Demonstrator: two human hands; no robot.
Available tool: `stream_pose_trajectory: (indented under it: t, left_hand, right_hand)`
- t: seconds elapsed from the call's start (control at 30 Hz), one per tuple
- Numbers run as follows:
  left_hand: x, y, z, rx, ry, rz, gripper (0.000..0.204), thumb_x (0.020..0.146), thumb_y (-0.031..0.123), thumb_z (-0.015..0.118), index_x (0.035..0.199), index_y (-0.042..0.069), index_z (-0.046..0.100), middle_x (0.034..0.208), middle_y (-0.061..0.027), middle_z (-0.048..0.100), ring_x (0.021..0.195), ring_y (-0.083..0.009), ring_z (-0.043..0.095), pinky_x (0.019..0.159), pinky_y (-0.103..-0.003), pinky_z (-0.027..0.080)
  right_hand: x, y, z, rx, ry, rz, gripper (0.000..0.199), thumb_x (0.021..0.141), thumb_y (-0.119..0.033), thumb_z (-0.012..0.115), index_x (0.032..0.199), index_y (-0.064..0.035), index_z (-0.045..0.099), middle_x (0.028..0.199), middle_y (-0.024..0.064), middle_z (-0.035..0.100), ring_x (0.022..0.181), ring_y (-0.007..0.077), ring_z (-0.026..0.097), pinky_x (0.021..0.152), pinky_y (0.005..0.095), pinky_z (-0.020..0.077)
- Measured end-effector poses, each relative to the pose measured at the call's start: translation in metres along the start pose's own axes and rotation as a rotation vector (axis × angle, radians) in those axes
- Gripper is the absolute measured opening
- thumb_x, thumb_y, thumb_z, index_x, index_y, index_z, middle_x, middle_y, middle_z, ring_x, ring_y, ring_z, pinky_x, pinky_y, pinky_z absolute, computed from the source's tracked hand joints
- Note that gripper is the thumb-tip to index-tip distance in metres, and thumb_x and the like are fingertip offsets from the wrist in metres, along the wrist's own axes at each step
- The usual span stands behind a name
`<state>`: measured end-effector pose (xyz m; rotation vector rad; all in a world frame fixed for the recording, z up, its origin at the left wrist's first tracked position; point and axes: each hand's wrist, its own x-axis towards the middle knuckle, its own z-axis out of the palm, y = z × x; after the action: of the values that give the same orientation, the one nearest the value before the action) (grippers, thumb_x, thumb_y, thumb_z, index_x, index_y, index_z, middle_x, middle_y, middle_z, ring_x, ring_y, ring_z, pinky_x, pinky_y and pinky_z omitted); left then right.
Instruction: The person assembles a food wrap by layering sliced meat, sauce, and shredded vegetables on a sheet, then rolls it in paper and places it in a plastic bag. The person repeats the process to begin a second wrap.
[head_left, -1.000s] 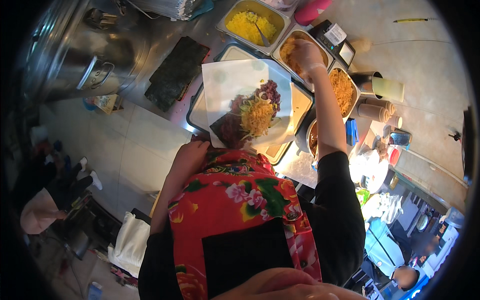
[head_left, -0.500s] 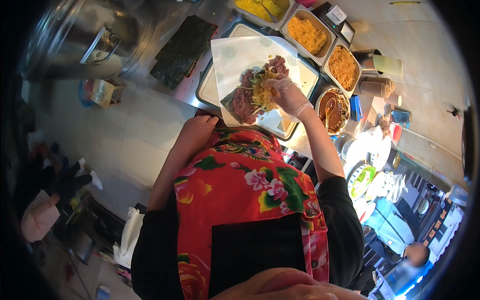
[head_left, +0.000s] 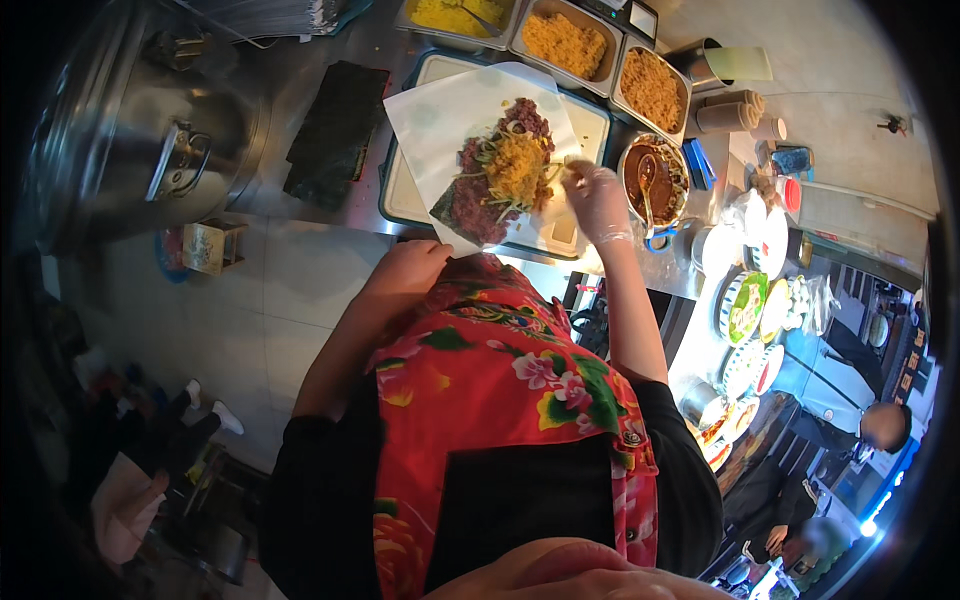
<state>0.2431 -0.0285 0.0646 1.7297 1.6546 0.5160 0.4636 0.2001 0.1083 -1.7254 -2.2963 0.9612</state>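
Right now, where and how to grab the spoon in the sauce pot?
Probably pinch the spoon by its handle, coming from the wearer's side with the right hand: the handle slants toward the near rim of the pot, while the other end sits in brown sauce.

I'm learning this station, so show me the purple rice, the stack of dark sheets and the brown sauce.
Purple rice [head_left: 476, 213]: head view, on its uncovered lower part.
Stack of dark sheets [head_left: 338, 130]: head view, middle of the top sheet.
Brown sauce [head_left: 665, 180]: head view, its surface.
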Motion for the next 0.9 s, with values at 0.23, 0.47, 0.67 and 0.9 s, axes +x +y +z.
stream_pose_trajectory:
  t: [0.23,0.47,0.67,0.9]
  left_hand:
    - [0.000,0.008,-0.007,0.038,-0.026,-0.125,0.022,0.092,0.013,0.055,0.110,0.005,0.064,0.099,-0.0169,0.066,0.094,-0.0378,0.063,0.080,-0.047,0.051]
    - [0.014,0.025,-0.006,0.132,-0.171,-0.116,0.025,0.093,0.014,0.055,0.114,0.005,0.064,0.102,-0.0169,0.067,0.097,-0.0367,0.063,0.083,-0.046,0.051]
    - [0.044,0.067,-0.044,-0.558,0.220,-0.092,0.037,0.092,0.012,0.065,0.128,0.005,0.061,0.120,-0.0141,0.067,0.110,-0.0326,0.064,0.095,-0.040,0.050]
    - [0.147,0.058,-0.099,-0.002,0.286,0.199,0.007,0.087,0.008,0.067,0.092,0.002,0.066,0.123,-0.0118,0.067,0.129,-0.0317,0.054,0.107,-0.043,0.040]
  right_hand:
    - [0.001,0.041,0.050,0.013,-0.023,-0.116,0.021,0.082,-0.019,0.072,0.095,-0.0025,0.071,0.087,0.0226,0.069,0.085,0.0402,0.066,0.076,0.0450,0.0522]
    - [0.054,0.003,0.003,-0.062,-0.082,-0.604,0.033,0.088,-0.012,0.071,0.119,-0.0008,0.066,0.093,0.0184,0.071,0.084,0.0275,0.071,0.076,0.0353,0.0554]
    - [0.012,-0.003,-0.028,0.899,-0.369,-0.161,0.050,0.098,-0.031,0.065,0.133,0.0027,0.057,0.113,0.0130,0.070,0.096,0.0227,0.069,0.083,0.0386,0.0573]
    - [0.021,0.015,-0.048,1.588,-1.006,-0.026,0.091,0.092,-0.072,0.048,0.155,-0.0083,0.032,0.157,0.0159,0.037,0.142,0.0339,0.041,0.117,0.0529,0.0312]
